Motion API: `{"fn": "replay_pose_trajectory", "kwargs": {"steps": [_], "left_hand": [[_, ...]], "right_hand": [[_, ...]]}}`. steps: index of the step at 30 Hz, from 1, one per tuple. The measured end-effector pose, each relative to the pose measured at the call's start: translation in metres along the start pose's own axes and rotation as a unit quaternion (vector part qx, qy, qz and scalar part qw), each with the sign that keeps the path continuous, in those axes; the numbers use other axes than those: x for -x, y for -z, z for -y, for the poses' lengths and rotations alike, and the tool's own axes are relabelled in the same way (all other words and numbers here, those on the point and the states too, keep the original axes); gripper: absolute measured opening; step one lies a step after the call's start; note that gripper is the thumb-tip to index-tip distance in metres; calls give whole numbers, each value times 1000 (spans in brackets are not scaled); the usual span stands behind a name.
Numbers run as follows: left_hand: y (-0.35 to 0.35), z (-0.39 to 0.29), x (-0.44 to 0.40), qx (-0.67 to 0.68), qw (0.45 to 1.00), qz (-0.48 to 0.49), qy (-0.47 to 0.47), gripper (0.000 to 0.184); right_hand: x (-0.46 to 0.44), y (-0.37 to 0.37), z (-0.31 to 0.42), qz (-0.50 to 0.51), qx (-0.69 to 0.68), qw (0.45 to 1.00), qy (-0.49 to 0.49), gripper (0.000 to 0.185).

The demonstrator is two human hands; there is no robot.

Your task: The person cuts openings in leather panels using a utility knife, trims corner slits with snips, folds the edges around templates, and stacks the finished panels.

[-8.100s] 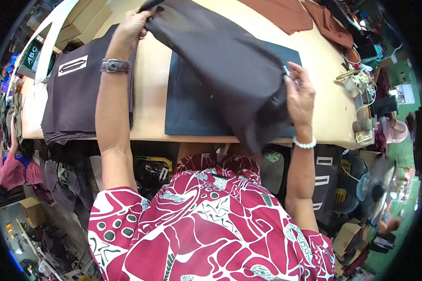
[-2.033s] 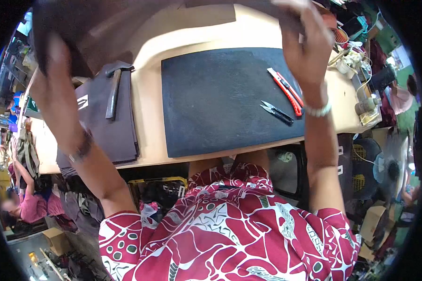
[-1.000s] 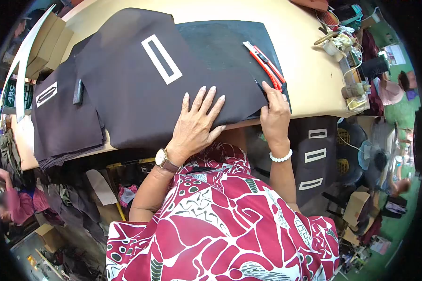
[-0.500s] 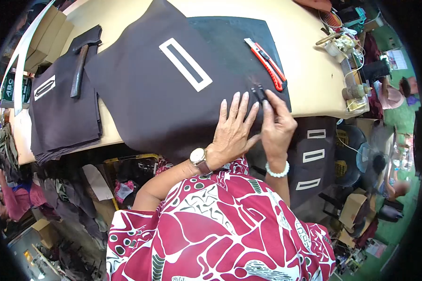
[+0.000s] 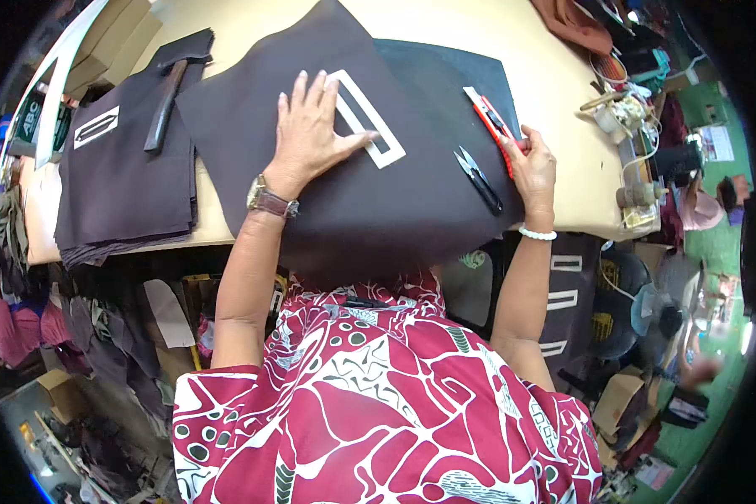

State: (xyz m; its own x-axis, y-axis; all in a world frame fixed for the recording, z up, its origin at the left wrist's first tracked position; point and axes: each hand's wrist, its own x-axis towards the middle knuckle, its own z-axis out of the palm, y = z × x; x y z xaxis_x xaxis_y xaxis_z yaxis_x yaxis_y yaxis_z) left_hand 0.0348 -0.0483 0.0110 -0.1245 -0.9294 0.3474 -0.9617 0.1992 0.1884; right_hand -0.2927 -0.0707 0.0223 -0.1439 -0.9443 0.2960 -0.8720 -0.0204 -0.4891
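My left hand (image 5: pixel 315 130) lies flat with fingers spread on a dark brown sheet of material (image 5: pixel 378 202). Its thumb and index finger touch the edge of a white rectangular frame (image 5: pixel 391 157) on the sheet. At the right, the fingers of my right hand (image 5: pixel 532 168) are closed round the handle of a red box cutter (image 5: pixel 489 118), whose blade points away from me. Black-handled thread snips (image 5: pixel 480 183) rest on the sheet between my hands, blades apart. Under the sheet, a dark green cutting mat (image 5: pixel 454 71) shows at the back.
A hammer (image 5: pixel 165 109) lies on a stack of dark pieces (image 5: pixel 126 197) at the left. Cardboard boxes (image 5: pixel 113 42) stand behind it. A cluttered holder (image 5: pixel 613 113) sits at the table's right edge. Other people are partly visible at both sides.
My right hand has let go of the thread snips, leaving them on the sheet, and moved right to the box cutter. My left hand has shifted left and away from me to the white frame.
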Motion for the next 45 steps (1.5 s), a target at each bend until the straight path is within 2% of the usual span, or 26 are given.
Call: {"fn": "replay_pose_trajectory", "kwargs": {"steps": [1,5,6,9,11,12,13,14,15,17,22,43,45], "left_hand": [[-6,1,0,-9,1000,26,6,95],[-14,0,2,38,997,63,37,106],[-16,0,3,49,996,59,35,108],[-15,8,7,78,995,45,35,114],[-12,9,7,97,994,44,32,118],[-11,8,7,102,993,42,35,121],[-11,8,6,104,993,45,38,120],[-11,8,5,105,993,47,41,120],[-11,8,5,106,992,50,44,120],[-10,6,5,116,991,43,47,118],[-7,6,5,128,990,39,47,116],[-13,8,7,134,990,19,40,116],[-13,7,7,132,990,21,41,116]], "right_hand": [[-7,1,6,57,-48,996,-43,41],[-18,2,8,161,-77,983,-33,33],[-14,4,19,89,12,994,62,24],[6,7,76,54,-102,991,61,19],[21,-2,104,88,-159,979,94,17],[29,-7,121,124,-202,969,73,18],[34,-18,128,112,-194,966,129,24],[39,-27,134,124,-212,959,145,30],[40,-42,136,92,-217,948,212,35],[42,-56,141,85,-197,944,249,38],[42,-67,149,92,-109,957,254,42],[32,-63,157,126,-47,957,258,37],[24,-52,168,147,31,950,275,34]]}}
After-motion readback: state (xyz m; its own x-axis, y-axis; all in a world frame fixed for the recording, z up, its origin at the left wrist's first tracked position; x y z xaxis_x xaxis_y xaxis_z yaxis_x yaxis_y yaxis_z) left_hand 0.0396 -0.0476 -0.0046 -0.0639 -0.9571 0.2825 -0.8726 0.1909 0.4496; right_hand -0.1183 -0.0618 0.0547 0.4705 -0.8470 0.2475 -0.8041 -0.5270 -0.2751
